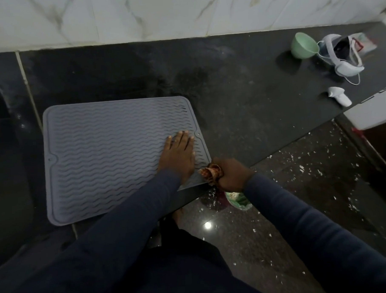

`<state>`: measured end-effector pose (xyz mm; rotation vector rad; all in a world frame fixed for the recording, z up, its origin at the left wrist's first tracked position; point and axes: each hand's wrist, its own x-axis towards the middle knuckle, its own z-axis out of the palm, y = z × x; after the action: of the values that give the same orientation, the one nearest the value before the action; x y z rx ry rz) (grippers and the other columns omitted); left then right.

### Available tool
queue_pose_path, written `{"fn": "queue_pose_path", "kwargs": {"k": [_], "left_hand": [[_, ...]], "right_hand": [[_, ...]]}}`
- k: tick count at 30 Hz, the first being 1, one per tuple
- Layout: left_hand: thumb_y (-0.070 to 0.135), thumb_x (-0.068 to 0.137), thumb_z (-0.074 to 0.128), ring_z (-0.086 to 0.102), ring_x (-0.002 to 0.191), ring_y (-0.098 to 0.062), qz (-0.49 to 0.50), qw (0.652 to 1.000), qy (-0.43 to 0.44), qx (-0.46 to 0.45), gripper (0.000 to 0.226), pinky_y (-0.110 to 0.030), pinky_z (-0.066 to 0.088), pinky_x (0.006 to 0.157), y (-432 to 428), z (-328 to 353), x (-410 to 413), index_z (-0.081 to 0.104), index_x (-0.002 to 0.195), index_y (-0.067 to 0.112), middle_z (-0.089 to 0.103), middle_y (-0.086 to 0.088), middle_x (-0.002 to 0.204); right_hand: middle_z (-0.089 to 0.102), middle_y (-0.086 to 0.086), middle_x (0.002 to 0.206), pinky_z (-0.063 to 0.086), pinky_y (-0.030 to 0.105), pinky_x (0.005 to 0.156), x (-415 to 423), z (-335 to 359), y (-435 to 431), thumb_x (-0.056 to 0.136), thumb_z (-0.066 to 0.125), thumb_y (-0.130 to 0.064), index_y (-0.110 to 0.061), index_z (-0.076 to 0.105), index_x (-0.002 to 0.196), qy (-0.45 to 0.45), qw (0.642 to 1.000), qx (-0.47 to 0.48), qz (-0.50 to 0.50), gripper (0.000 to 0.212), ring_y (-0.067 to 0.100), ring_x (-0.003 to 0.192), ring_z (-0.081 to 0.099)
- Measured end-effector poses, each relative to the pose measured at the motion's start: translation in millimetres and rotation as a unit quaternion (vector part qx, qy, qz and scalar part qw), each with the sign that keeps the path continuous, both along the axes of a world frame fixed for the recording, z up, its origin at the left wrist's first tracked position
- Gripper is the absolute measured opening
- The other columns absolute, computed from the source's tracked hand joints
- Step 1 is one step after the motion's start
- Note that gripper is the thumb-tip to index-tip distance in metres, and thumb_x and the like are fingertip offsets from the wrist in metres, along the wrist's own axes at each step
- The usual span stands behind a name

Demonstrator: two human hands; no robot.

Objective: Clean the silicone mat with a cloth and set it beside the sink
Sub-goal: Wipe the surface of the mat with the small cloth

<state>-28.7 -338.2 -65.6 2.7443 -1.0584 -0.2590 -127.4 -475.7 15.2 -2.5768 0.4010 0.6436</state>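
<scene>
Dark sleeves (124,218) closest to the lens, reaching up from 6 o'clock over dark clothing. Left grip (179,153) spread flat on the silicone mat (104,154), fingers straight and together, palm pressing down toward the mat's 4 o'clock corner. Right grip (231,175) just beside it at 3 o'clock, curled tight round a bunched brown-patterned cloth (210,171) — cloth touching that same corner of the mat, right at the front edge of the table (241,100).

Grey mat lying flat on the dark table, a little toward 9 o'clock from the middle of the view, wavy ridges across it and a raised rim all round. Dark sink (2,154) at the 9 o'clock edge of the view, near the mat's left side, a strip of table and a pale seam between them.

Well apart at 1 o'clock: a pale green bowl (303,45), tilted, just beside a white strapped device (343,57). Smaller white object (340,95) at 2 o'clock, near the table's edge. Marbled wall tiles (182,14) along 12 o'clock.

Dark glossy floor (301,208) at 4 o'clock, scattered with white flecks — something green down there under the right grip, too blurred to name
</scene>
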Motion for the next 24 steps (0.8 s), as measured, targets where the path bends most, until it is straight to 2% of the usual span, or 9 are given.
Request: {"fn": "queue_pose_path", "kwargs": {"k": [4, 7, 9, 12, 16, 19, 21, 23, 24], "left_hand": [[0.035, 0.100, 0.019, 0.000, 0.147, -0.024, -0.013, 1.000, 0.012, 0.002, 0.057, -0.045, -0.002, 0.118, 2, 2, 1, 0.009, 0.152, 0.014, 0.004, -0.007, 0.160], [0.039, 0.099, 0.019, 0.004, 0.146, -0.026, -0.025, 1.000, 0.007, -0.001, 0.058, -0.047, 0.000, 0.117, 25, 1, 2, 0.014, 0.151, 0.013, 0.010, -0.009, 0.159], [0.043, 0.094, 0.013, 0.007, 0.146, -0.027, -0.028, 1.000, -0.011, -0.002, 0.063, -0.050, 0.002, 0.116, 50, -4, 0, 0.019, 0.150, 0.014, 0.014, -0.011, 0.158], [0.044, 0.094, 0.013, 0.016, 0.145, -0.029, -0.009, 0.999, -0.033, -0.030, 0.063, -0.052, 0.005, 0.115, 82, -16, -3, 0.029, 0.148, 0.015, 0.022, -0.013, 0.156], [0.044, 0.094, 0.021, 0.026, 0.142, -0.030, -0.005, 0.998, -0.024, -0.059, 0.060, -0.052, 0.010, 0.115, 94, -25, -6, 0.039, 0.144, 0.015, 0.031, -0.013, 0.153], [0.040, 0.095, 0.017, 0.029, 0.141, -0.029, 0.016, 0.989, 0.000, -0.145, 0.062, -0.044, 0.008, 0.117, 96, -22, -4, 0.038, 0.143, 0.008, 0.036, -0.014, 0.150], [0.035, 0.097, 0.023, 0.037, 0.136, -0.026, 0.077, 0.953, 0.073, -0.283, 0.057, -0.031, 0.013, 0.116, 101, -18, 0, 0.043, 0.139, 0.003, 0.043, -0.016, 0.144], [0.024, 0.099, 0.035, 0.046, 0.129, -0.024, 0.188, 0.868, 0.177, -0.425, 0.045, -0.022, 0.026, 0.111, 116, -13, 8, 0.048, 0.135, 0.000, 0.051, -0.014, 0.137], [0.017, 0.100, 0.038, 0.051, 0.124, -0.026, 0.238, 0.818, 0.219, -0.476, 0.038, -0.026, 0.035, 0.108, 124, -9, 12, 0.049, 0.133, 0.000, 0.054, -0.012, 0.132]], "right_hand": [[0.068, 0.005, 0.096, 0.054, 0.036, 0.080, -3, 13, 9, 0.078, 0.067, -0.014, -0.018, 0.062, 0.093, -0.008, 0.999, 0.010, -0.036, 0.016, 0.024, 0.091, 0.064], [0.066, 0.008, 0.088, 0.052, 0.038, 0.074, 5, 10, 33, 0.078, 0.065, -0.014, -0.018, 0.056, 0.086, -0.169, 0.978, 0.014, -0.121, 0.013, 0.027, 0.083, 0.062], [0.064, 0.008, 0.093, 0.051, 0.039, 0.077, 0, -6, 62, 0.076, 0.066, -0.009, -0.014, 0.058, 0.092, -0.218, 0.969, 0.045, -0.105, 0.019, 0.026, 0.086, 0.060], [0.058, 0.013, 0.116, 0.042, 0.030, 0.094, -29, -32, 75, 0.072, 0.068, -0.007, -0.012, 0.063, 0.112, -0.201, 0.978, 0.041, 0.027, 0.041, 0.026, 0.105, 0.053], [0.056, 0.008, 0.110, 0.047, 0.035, 0.087, -34, -30, 24, 0.075, 0.076, -0.020, -0.017, 0.062, 0.119, -0.189, 0.978, -0.030, -0.083, 0.046, 0.024, 0.098, 0.056], [0.055, 0.008, 0.105, 0.046, 0.033, 0.080, -15, -21, 38, 0.071, 0.073, -0.015, -0.016, 0.063, 0.108, -0.206, 0.970, -0.064, -0.111, 0.039, 0.029, 0.094, 0.057], [0.055, 0.008, 0.109, 0.045, 0.030, 0.087, -4, -18, 80, 0.071, 0.068, -0.010, -0.014, 0.062, 0.108, -0.287, 0.952, 0.005, -0.109, 0.037, 0.025, 0.099, 0.055], [0.052, 0.014, 0.121, 0.038, 0.026, 0.101, 0, -25, 133, 0.071, 0.071, -0.004, -0.007, 0.061, 0.114, -0.338, 0.936, 0.082, -0.047, 0.045, 0.025, 0.113, 0.051], [0.050, 0.019, 0.125, 0.037, 0.028, 0.104, 2, -32, 157, 0.070, 0.072, -0.001, -0.003, 0.060, 0.116, -0.339, 0.935, 0.103, -0.017, 0.047, 0.029, 0.117, 0.049]]}}
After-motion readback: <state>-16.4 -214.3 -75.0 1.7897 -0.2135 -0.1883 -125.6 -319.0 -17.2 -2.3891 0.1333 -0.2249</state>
